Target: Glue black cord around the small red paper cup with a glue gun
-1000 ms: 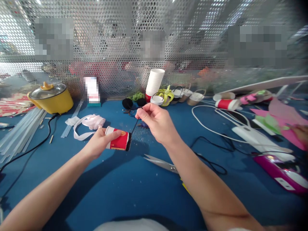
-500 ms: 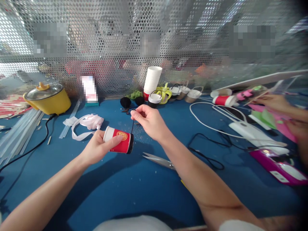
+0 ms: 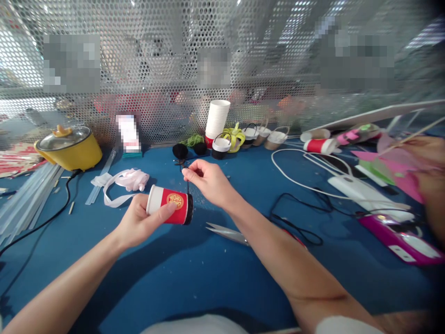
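My left hand [image 3: 137, 220] is wrapped round a red and white paper cup [image 3: 181, 214], thumb across its gold emblem. The cup lies tilted on its side in the air, its white rim toward the left. Round the base at its right end runs a band of black yarn [image 3: 189, 211]. Just above that end, my right hand [image 3: 208, 182] pinches the black yarn strand, which runs down to the cup. Two black yarn balls [image 3: 180, 150] lie behind the right fingertips. Below the right forearm are scissors [image 3: 227, 233], handles partly hidden.
At the back stand a stack of white cups [image 3: 217, 118] and small cups with handles [image 3: 221, 146]. A yellow electric pot [image 3: 71, 148], a phone [image 3: 129, 134] and white ribbon [image 3: 130, 180] are to the left. To the right lie cables, a purple power strip [image 3: 399, 241] and another person's hand [image 3: 422, 155].
My right hand has shifted slightly left and down with the yarn, its fingertips nearer the cup. The left hand keeps its hold. The other person's hand at right has moved with pink paper.
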Demonstrator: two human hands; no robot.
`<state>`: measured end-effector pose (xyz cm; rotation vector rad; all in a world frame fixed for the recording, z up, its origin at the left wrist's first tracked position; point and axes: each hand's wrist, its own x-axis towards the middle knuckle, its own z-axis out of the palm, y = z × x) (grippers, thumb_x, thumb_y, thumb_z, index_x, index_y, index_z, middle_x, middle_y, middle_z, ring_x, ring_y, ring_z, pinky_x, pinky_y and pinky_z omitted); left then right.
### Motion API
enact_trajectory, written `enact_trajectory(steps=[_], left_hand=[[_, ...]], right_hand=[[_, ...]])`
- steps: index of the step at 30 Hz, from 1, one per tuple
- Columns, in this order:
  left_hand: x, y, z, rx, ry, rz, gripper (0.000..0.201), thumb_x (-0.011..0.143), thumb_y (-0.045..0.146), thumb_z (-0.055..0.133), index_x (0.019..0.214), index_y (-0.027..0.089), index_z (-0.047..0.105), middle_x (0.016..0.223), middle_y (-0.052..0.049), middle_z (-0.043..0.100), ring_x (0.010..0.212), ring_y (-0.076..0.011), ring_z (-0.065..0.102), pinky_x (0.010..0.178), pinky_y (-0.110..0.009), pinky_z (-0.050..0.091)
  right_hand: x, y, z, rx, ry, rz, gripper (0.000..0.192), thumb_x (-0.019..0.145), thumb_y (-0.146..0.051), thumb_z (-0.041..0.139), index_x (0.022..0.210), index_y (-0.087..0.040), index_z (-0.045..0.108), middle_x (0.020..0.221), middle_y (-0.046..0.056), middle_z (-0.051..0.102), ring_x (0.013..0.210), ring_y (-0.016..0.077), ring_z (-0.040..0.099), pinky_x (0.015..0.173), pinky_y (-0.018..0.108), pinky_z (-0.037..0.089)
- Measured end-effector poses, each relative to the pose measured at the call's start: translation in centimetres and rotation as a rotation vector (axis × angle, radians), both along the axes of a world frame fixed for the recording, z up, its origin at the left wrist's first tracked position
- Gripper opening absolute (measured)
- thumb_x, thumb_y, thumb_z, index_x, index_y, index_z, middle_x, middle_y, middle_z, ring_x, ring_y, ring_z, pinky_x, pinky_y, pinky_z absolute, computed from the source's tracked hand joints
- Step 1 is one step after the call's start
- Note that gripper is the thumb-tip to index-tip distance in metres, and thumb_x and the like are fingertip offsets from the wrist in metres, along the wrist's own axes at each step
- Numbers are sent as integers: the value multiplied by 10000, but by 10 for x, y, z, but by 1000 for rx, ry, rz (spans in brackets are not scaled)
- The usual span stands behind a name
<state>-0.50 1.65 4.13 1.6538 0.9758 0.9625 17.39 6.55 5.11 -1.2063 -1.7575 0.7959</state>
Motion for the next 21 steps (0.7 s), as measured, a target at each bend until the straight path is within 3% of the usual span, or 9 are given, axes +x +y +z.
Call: enact_trajectory(steps=[7,21], left_hand=[[-1,0,-1,67,28,37,408,749,372,580,434,176,411,418,39,339,406,-60,229,367,-232,183],[-2,0,-9,365,46,100,389,770,263,568,425,177,410,404,34,382,390,-63,310,378,-224,228]], right_hand=[[-2,-1,-3,-4,-34,28,204,793,-323,514,653,-174,512,661,17,627,610,129,546,601,259,409],[-5,-4,-4,-159,-33,129,224,764,-353,552,654,-161,524,595,-19,542,530,94,447,508,228,335]])
